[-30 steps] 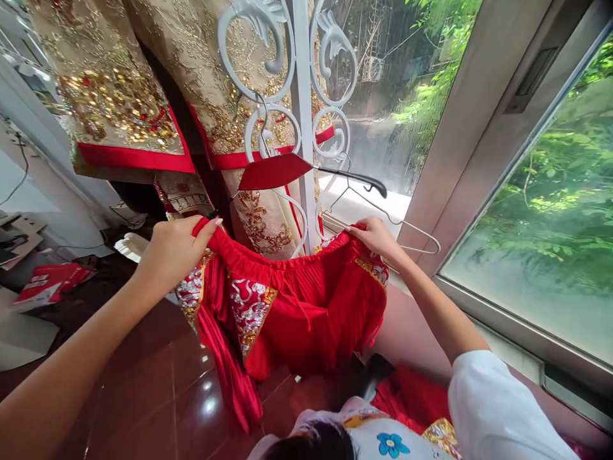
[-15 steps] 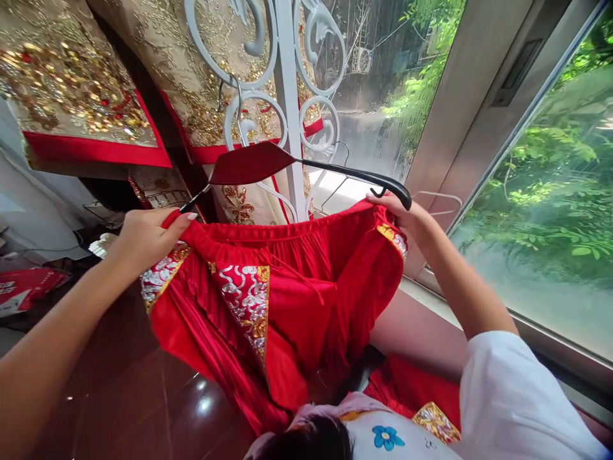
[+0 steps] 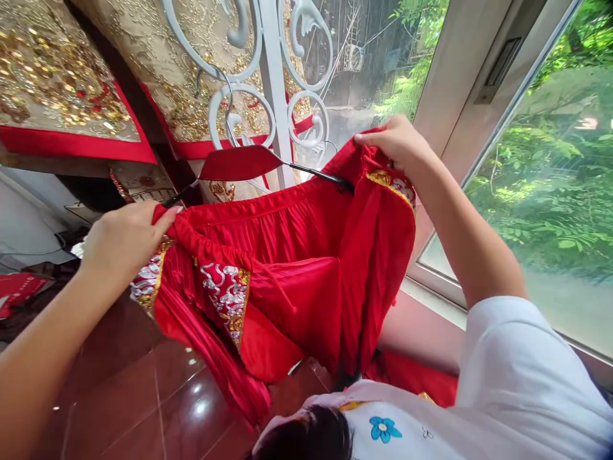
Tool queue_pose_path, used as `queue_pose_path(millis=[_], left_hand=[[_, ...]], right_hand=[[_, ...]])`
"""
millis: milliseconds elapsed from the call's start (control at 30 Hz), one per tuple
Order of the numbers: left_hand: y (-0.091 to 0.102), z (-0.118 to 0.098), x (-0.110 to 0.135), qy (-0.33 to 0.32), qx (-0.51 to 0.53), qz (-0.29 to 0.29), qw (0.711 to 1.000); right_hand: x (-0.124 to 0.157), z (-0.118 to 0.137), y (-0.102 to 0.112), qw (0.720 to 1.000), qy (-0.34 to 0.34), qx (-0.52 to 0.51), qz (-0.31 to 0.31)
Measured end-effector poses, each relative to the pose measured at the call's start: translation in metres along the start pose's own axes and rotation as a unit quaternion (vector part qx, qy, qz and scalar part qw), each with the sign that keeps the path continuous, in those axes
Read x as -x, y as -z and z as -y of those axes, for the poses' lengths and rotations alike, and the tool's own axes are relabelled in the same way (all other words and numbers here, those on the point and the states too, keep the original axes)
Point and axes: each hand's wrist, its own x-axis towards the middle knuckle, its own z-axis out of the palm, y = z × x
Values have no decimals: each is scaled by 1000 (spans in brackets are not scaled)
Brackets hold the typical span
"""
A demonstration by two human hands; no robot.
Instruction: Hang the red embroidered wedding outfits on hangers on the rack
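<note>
Far left: gold-embroidered garments [image 3: 57,76] with red hems hung close above. Below them lay a red packet [image 3: 14,287], its print too blurred to read. Glossy brown floor tiles [image 3: 143,396] lay open under the left arm, the widest free room in view.

Left hand [image 3: 122,239]: grip closed on the left end of the red skirt [image 3: 297,268] at its waistband.

The skirt was held up in the air, stretched between both hands. Its long axis followed the waistband, left to right and rising to the right. The pleats and the silver-and-gold panels fell toward the floor.

Hanger [image 3: 239,163]: red padded centre just above the waistband, hooked on the white scroll rack [image 3: 268,96] close behind. Its black right arm ran into the waistband.

Right hand [image 3: 397,144]: grip pinched the right end of the waistband, higher than the left. The window frame [image 3: 483,83] stood just beside it, with little room that side.
</note>
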Motion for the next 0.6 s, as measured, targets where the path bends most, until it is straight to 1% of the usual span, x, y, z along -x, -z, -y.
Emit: queue_pose_path(millis=[67, 133, 167, 200, 233, 300, 333, 367, 400, 433, 500, 533, 600], left_hand=[[3, -6, 6, 12, -29, 10, 999], [6, -12, 11, 27, -34, 16, 999], [7, -13, 13, 32, -24, 16, 999], [9, -14, 14, 37, -9, 16, 999], [10, -14, 15, 40, 9, 14, 999], [13, -12, 15, 51, 39, 6, 998], [14, -10, 15, 58, 48, 0, 997], [15, -8, 15, 68, 53, -8, 996], [16, -7, 15, 75, 54, -16, 996], [17, -5, 15, 78, 55, -24, 995], [19, -4, 15, 77, 54, -39, 995], [20, -4, 15, 72, 54, -42, 995], [22, -4, 15, 52, 63, -36, 996]], right_hand=[[10, 26, -7, 998, 21, 50, -40], [33, 43, -22, 986, 94, 109, -85], [48, 46, -33, 977, 124, 147, -90], [64, 46, -45, 968, 145, 190, -78], [80, 41, -57, 959, 155, 231, -50], [105, 26, -78, 940, 163, 296, 32], [113, 17, -85, 932, 157, 320, 67], [117, 9, -88, 926, 148, 337, 90], [117, 3, -87, 922, 136, 349, 100], [114, -2, -84, 920, 122, 359, 95], [102, -5, -75, 918, 107, 375, 65], [95, -5, -70, 916, 118, 381, 48], [77, -2, -65, 906, 186, 379, 34]])
